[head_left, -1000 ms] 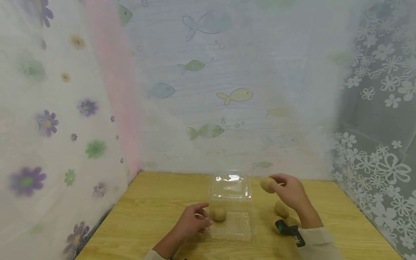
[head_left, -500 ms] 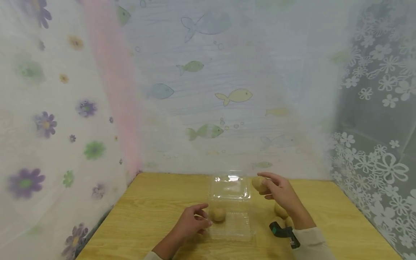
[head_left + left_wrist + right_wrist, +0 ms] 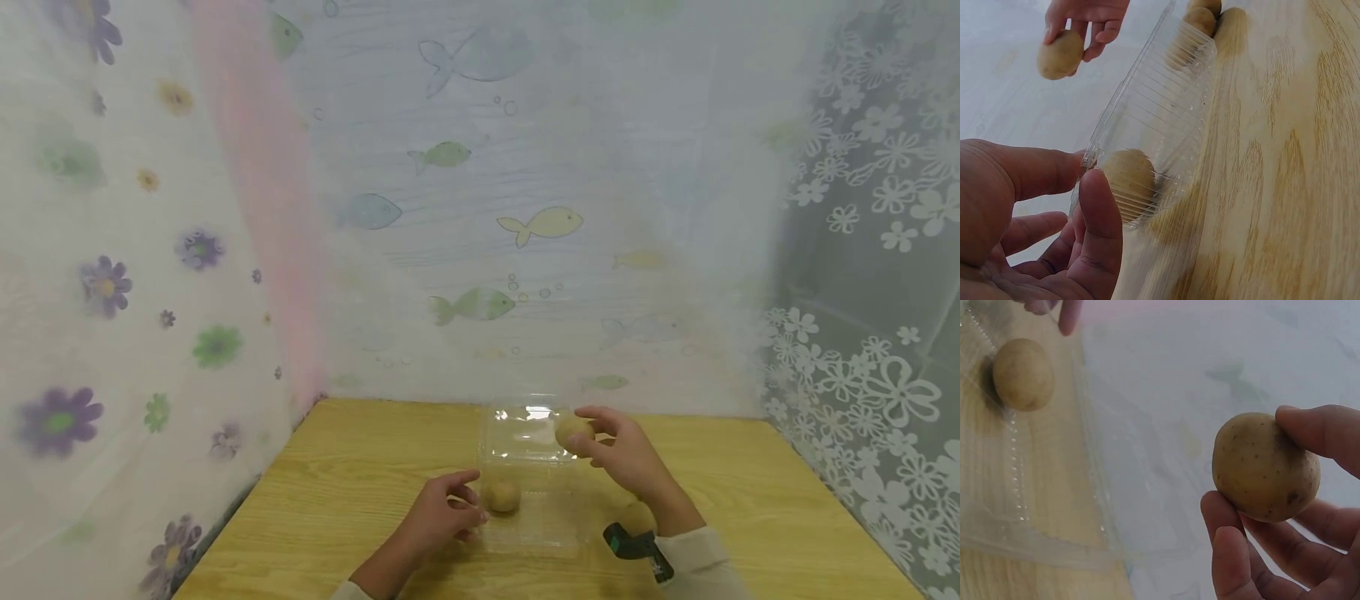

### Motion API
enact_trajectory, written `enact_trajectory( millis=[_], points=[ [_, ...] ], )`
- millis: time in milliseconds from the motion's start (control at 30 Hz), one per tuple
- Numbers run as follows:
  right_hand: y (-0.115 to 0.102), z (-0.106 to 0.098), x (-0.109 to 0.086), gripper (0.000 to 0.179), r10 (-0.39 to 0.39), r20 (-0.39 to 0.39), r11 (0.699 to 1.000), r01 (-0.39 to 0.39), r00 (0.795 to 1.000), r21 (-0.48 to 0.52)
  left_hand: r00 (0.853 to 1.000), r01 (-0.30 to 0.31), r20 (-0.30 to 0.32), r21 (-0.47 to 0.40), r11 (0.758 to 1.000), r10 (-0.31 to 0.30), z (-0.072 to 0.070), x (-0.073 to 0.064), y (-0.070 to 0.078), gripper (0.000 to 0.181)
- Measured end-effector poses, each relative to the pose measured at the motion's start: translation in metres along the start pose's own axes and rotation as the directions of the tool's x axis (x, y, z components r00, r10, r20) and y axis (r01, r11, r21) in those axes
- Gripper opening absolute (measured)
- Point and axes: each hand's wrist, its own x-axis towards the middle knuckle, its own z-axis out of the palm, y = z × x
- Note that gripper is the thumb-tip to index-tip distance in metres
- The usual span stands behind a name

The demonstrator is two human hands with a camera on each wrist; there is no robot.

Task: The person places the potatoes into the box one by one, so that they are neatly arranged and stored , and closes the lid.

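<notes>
Flower-print curtain [image 3: 105,286] at left, then wood-grain table [image 3: 360,442]. Loosely curved left hand [image 3: 442,508], fingertips at left edge of clear plastic box [image 3: 551,521]; one potato [image 3: 502,496] inside. Fish-print curtain [image 3: 480,183] behind. Right hand [image 3: 630,457] pinching raised potato [image 3: 573,433] by lid's right side. Potatoes [image 3: 639,517] on table near right wrist. White-flowered grey panel [image 3: 862,267] far right.

- We note a wood-grained table [image 3: 345,492], yellowish.
- Behind it, we see a whitish sheet [image 3: 637,150] printed with green, blue and yellow fish [image 3: 557,222].
- At left, a white sheet [image 3: 45,333] with purple, green and orange flowers [image 3: 107,287].
- Pink band [image 3: 262,167] between these two sheets.
- At right, grey panel [image 3: 840,258], white blossoms [image 3: 895,388].
</notes>
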Motion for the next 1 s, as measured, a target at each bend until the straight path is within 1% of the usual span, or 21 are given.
enact_trajectory(
  millis=[133, 333, 667, 867, 1000],
  points=[
    [0.002, 0.005, 0.001, 0.048, -0.020, 0.007, 0.999, 0.020, 1.000, -0.034, 1.000, 0.007, 0.004, -0.006, 1.000, -0.007, 0.001, 0.000, 0.000, 0.074],
    [0.001, 0.011, 0.000, 0.045, -0.039, 0.037, 0.996, 0.042, 0.999, -0.082, 1.000, -0.005, 0.007, 0.006, 1.000, 0.005, 0.001, 0.000, 0.001, 0.072],
    [0.004, 0.020, 0.001, 0.041, -0.026, 0.064, 0.979, 0.038, 0.998, -0.200, 1.000, -0.001, 0.003, 0.002, 1.000, 0.001, 0.001, -0.001, 0.001, 0.072],
    [0.003, 0.025, 0.000, 0.040, -0.053, 0.099, 0.973, 0.074, 0.994, -0.218, 1.000, 0.000, 0.007, -0.003, 1.000, 0.000, 0.001, -0.002, 0.002, 0.072],
    [0.005, 0.029, 0.000, 0.041, -0.050, 0.118, 0.965, 0.078, 0.992, -0.249, 1.000, 0.001, 0.010, 0.007, 1.000, -0.002, 0.001, -0.002, 0.003, 0.071]
  ],
)
